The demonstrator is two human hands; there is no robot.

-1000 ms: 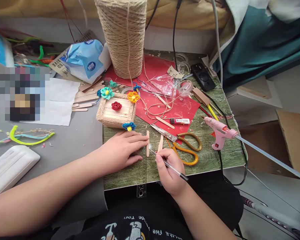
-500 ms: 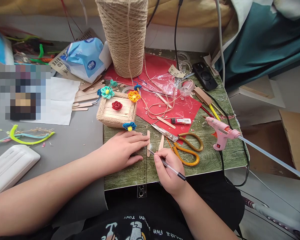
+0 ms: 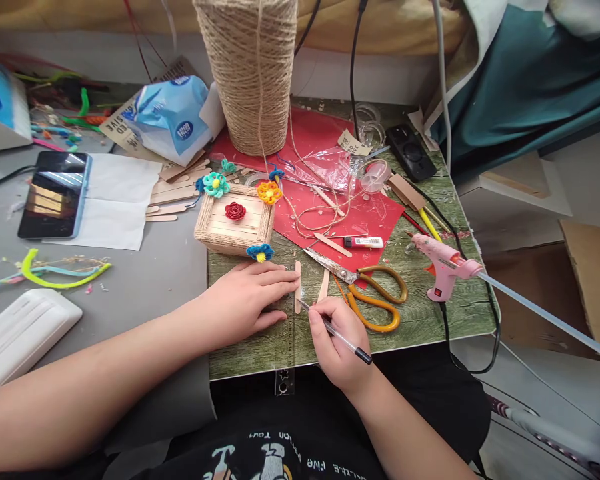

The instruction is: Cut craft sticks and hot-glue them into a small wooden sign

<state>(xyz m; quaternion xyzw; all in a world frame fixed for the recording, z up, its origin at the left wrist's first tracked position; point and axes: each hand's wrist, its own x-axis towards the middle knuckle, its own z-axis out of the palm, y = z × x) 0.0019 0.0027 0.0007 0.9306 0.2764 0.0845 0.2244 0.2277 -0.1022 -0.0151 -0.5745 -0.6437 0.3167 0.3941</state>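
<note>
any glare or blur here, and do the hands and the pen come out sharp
Head view, left: the phone screen mirrors bright shapes; head view, upper middle: the clear wrapper shows white glints; head view, centre: left hand, right hand and pen look fairly crisp, while the transparent ruler is faint against the green tabletop.

I take this for a craft corner in a home, though I cannot tell which room. Over my remote feed I see a wood-grain tabletop crowded with a twine spool, red paper, scissors and a pink glue gun, with household things around: a phone, a soft blue packet, draped teal cloth.
</note>
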